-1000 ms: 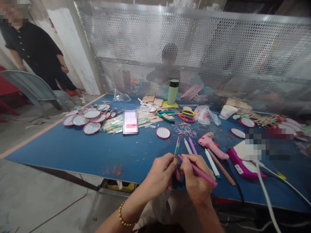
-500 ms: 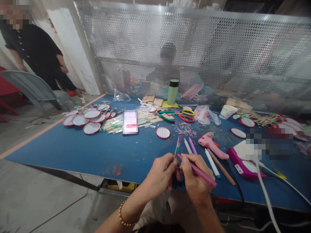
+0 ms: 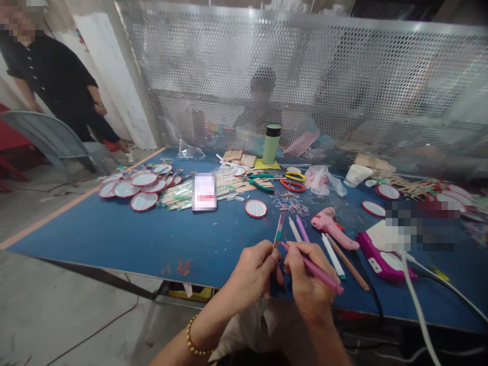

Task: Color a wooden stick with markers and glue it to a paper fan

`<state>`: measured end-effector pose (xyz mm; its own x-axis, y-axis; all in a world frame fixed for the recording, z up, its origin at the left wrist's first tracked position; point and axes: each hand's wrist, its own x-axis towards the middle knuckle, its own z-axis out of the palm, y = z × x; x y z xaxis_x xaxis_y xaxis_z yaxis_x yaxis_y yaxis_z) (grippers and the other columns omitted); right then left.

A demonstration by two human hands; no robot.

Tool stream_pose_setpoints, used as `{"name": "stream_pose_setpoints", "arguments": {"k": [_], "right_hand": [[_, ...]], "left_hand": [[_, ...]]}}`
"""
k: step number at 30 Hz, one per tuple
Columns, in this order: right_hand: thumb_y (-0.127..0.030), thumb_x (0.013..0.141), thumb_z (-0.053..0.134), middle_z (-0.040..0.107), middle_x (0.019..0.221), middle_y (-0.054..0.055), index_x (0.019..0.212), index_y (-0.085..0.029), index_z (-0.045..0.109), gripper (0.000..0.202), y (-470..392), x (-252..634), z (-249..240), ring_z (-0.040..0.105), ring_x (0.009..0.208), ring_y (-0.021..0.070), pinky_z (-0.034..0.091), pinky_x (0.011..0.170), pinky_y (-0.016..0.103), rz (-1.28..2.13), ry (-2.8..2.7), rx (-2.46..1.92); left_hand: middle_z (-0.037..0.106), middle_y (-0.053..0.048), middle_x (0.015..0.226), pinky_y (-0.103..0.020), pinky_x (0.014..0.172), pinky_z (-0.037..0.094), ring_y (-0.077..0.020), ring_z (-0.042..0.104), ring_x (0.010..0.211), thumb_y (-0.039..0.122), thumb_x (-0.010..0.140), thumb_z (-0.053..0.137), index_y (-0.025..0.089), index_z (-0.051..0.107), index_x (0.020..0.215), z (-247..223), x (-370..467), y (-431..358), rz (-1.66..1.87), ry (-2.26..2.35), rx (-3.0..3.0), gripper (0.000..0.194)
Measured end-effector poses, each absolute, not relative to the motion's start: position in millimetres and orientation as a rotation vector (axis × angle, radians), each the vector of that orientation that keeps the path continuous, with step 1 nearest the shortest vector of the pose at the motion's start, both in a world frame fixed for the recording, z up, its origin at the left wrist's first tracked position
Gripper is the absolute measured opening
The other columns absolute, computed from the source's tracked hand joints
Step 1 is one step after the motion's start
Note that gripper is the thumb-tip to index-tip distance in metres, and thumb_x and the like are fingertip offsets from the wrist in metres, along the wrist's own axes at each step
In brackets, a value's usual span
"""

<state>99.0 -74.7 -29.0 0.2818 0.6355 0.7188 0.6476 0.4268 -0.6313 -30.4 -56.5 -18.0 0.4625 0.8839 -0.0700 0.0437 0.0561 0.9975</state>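
Note:
My left hand pinches a thin flat stick upright, banded in purple, white and green along its upper part. A pink marker is gripped in my right hand, its tip close to the stick just above my left fingers. Beyond my right hand lie a white pen and a purple pen. To the right of them are a teal-tipped white marker and a brown pen. A round red-rimmed disc rests farther back.
On the blue table are a phone, stacked discs, bundled sticks, pliers, a pink glue gun, a green bottle and a magenta box with cables. A person stands at the left.
My right hand has shifted slightly right with the pink marker, so its tip is a little farther from the stick. My left hand has hardly moved.

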Motion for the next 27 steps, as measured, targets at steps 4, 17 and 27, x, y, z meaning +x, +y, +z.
{"name": "stream_pose_setpoints", "arguments": {"k": [4, 17, 27], "right_hand": [[-0.029, 0.095, 0.056, 0.065, 0.058, -0.002, 0.078, -0.019, 0.067, 0.022, -74.4, 99.1, -29.1, 0.061, 0.048, 0.0130, 0.049, 0.049, 0.023, -0.003, -1.399, -1.249], [-0.029, 0.095, 0.057, 0.065, 0.059, -0.001, 0.077, -0.020, 0.067, 0.022, -75.1, 98.9, -28.2, 0.061, 0.050, 0.0129, 0.049, 0.049, 0.023, 0.005, -1.407, -1.243], [-0.026, 0.094, 0.057, 0.065, 0.059, -0.003, 0.075, -0.020, 0.066, 0.022, -73.8, 98.8, -27.0, 0.061, 0.049, 0.0120, 0.049, 0.050, 0.022, 0.018, -1.435, -1.201]], "left_hand": [[0.062, 0.001, 0.062, -0.019, 0.038, 0.032, -0.0074, 0.045, 0.036, 0.047, 0.094, 0.046, 0.020, 0.047, 0.079, -17.6, -30.8, -55.6, 0.791, 0.892, 1.374, 0.031], [0.062, 0.002, 0.062, -0.019, 0.039, 0.032, -0.0072, 0.046, 0.036, 0.047, 0.095, 0.046, 0.020, 0.048, 0.079, -19.3, -30.7, -56.6, 0.789, 0.888, 1.372, 0.032], [0.061, 0.002, 0.061, -0.019, 0.040, 0.034, -0.0068, 0.045, 0.036, 0.046, 0.095, 0.045, 0.019, 0.049, 0.078, -17.7, -30.8, -56.3, 0.808, 0.888, 1.383, 0.032]]}}
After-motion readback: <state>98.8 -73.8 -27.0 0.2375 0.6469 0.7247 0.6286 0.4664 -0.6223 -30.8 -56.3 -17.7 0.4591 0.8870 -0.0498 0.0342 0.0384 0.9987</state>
